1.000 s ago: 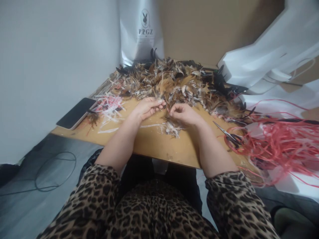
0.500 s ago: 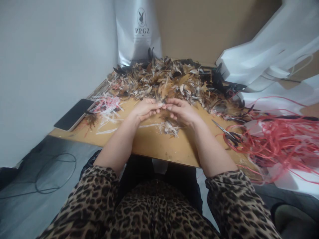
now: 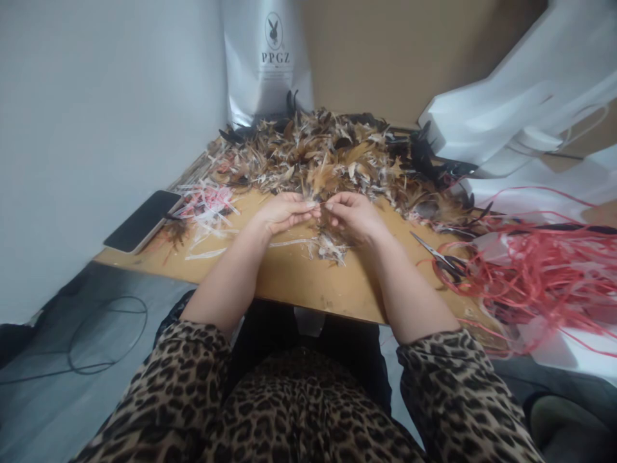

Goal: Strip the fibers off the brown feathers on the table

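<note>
My left hand (image 3: 289, 211) is closed in a pinch on the base of a small bunch of brown feathers (image 3: 318, 180), whose tips point away from me. Close beside it, my right hand (image 3: 354, 215) pinches what looks like a thin reddish strand that runs to the base of the bunch. A narrow gap separates the two hands' fingertips. Under them on the wooden table lies a clump of pale feather fluff (image 3: 328, 249). Just beyond my fingers spreads a big heap of brown, white and black feathers (image 3: 289, 145).
A phone (image 3: 143, 222) and a tangle of pink and white strips (image 3: 209, 202) lie on the left. Scissors (image 3: 441, 254) rest on the right beside a large mass of red plastic strands (image 3: 544, 276). A silver-white bag (image 3: 270, 83) stands behind the heap.
My right hand has drawn slightly to the right, opening a small gap from my left fingertips with a thin strand between. My left hand stays nearly still on the feather bunch.
</note>
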{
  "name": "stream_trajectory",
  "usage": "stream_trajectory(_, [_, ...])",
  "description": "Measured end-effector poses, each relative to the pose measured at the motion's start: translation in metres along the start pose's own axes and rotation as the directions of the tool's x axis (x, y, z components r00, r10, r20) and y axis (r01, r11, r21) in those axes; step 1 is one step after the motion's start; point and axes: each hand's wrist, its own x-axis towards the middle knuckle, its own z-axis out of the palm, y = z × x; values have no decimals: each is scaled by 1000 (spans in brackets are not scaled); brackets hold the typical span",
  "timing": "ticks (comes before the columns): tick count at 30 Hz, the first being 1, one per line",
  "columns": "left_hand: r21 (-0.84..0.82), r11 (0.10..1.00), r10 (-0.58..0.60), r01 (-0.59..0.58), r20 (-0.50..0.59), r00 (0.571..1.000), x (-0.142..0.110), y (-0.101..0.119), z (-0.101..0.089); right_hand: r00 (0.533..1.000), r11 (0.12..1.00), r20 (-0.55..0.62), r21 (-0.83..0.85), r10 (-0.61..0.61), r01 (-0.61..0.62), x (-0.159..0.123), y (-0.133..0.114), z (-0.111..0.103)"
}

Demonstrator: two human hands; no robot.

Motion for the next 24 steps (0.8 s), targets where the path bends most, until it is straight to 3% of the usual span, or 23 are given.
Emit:
stream_trajectory(6, [39, 997, 64, -60, -106, 992, 2, -1, 3, 999, 999, 22, 38, 27, -28, 0, -3, 2])
stream_trajectory(13, [125, 988, 107, -86, -171, 979, 5, -4, 4, 986, 979, -64, -144, -154, 144, -4, -7, 8])
stream_trajectory(18, [161, 986, 65, -43, -135, 989, 2, -4, 8, 963, 935, -109, -285, -248, 209, 1, -1, 6])
stream_trajectory(24, [95, 995, 12, -6, -55, 998, -2, -3, 8, 955, 928, -120, -298, -271, 226, 2, 0, 5])
